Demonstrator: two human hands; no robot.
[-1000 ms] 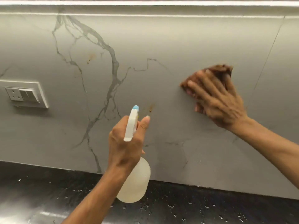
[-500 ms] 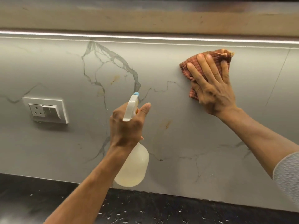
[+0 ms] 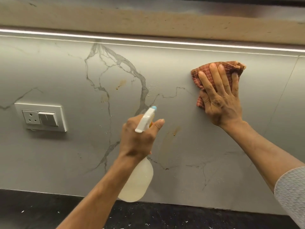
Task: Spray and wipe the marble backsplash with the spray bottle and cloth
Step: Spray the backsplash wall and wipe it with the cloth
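Two hands work at the marble backsplash [image 3: 181, 123]: the left hand [image 3: 137, 138] grips the spray bottle [image 3: 137, 180], nozzle toward the wall, above the worktop [image 3: 33, 210]; the right hand [image 3: 221, 100], fingers straight, presses the cloth [image 3: 200, 80] flat against the marble high up.

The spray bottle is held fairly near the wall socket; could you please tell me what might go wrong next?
Mist from the spray bottle in the left hand could drift onto the socket plate to its left. The right hand presses the cloth high on the backsplash, away from the brown stains, so sprayed liquid may run and streak before it is wiped.
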